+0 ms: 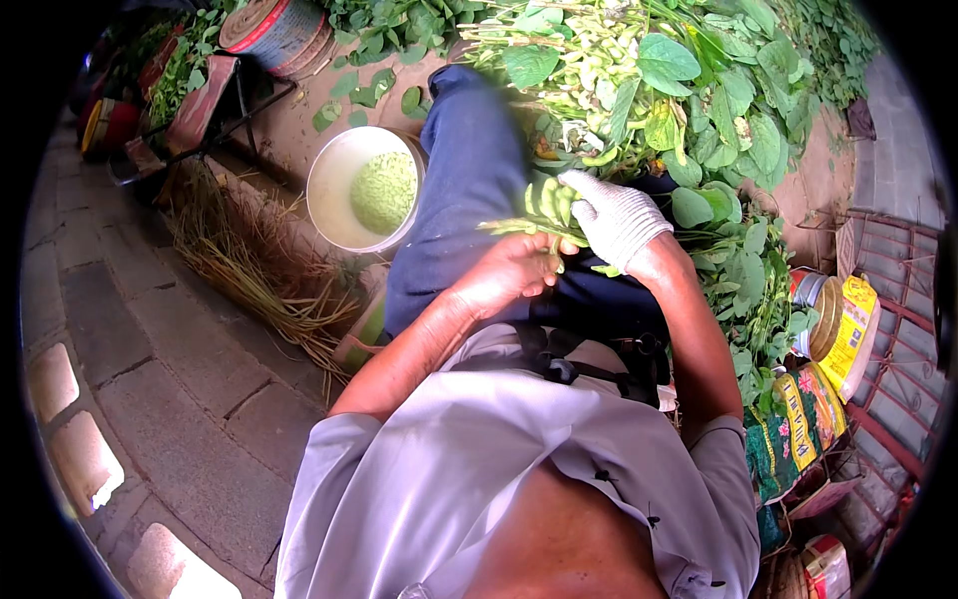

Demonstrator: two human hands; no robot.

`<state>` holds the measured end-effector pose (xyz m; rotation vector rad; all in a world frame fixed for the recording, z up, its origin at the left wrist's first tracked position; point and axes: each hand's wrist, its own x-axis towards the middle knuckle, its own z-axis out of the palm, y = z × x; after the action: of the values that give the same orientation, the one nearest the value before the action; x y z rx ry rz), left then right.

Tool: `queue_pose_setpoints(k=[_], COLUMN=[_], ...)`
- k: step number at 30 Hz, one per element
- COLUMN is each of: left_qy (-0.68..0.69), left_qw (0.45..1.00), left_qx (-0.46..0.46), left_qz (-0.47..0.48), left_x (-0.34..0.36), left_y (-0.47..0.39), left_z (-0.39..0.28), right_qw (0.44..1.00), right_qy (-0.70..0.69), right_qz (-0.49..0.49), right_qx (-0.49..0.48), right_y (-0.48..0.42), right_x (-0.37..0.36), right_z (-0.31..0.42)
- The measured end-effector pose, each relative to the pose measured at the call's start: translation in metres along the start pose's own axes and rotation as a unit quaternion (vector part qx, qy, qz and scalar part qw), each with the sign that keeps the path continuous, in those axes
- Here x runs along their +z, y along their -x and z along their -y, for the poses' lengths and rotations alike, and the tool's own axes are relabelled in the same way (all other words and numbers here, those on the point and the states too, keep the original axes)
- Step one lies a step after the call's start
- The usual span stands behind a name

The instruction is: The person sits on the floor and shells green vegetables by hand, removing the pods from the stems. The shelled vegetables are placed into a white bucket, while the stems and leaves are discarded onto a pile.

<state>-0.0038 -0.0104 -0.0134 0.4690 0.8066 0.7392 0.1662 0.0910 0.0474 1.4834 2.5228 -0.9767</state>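
My left hand point(513, 273), bare, is closed on part of a soybean stalk over my lap. Beside it, my right hand point(617, 217), in a white knitted glove, grips the same stalk, with plump green pods point(550, 202) hanging at its fingertips. The stalk's cut end point(509, 224) points left. Across my thighs and beyond lies a large heap of leafy soybean plants point(718, 120) with many pods. Left of my knee stands a white plastic bucket point(325, 191), partly filled with shelled green beans point(383, 193). The palm of each hand is hidden.
Dry stripped stalks point(254, 277) lie in a pile at the left, beside a metal-framed stool point(202, 105). A round tin drum point(277, 34) stands at the top left. At the right are a can point(823, 311), printed bags point(797, 427) and a red metal grille point(898, 329).
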Motion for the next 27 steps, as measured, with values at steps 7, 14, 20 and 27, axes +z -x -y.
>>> queue_pose_setpoints(k=[7,14,20,27], left_qy=[-0.008,-0.015,-0.079,-0.123], left_qw=[1.0,0.998,0.994,0.991], left_qx=[-0.026,-0.044,-0.067,-0.012], left_qz=[-0.005,-0.035,-0.027,0.045], left_x=[0.0,0.001,0.002,0.002], left_y=[0.001,0.004,0.012,0.033], left_z=[-0.004,-0.008,-0.017,-0.031], right_qw=[0.997,0.994,0.989,0.968], right_qy=[-0.046,-0.058,-0.11,-0.179], right_qz=[-0.053,-0.095,-0.095,-0.17], right_qx=[0.019,0.014,0.003,0.036], right_y=[0.011,0.045,0.058,0.055], right_x=[0.0,0.004,0.028,0.058], right_z=[-0.004,-0.006,-0.003,-0.008])
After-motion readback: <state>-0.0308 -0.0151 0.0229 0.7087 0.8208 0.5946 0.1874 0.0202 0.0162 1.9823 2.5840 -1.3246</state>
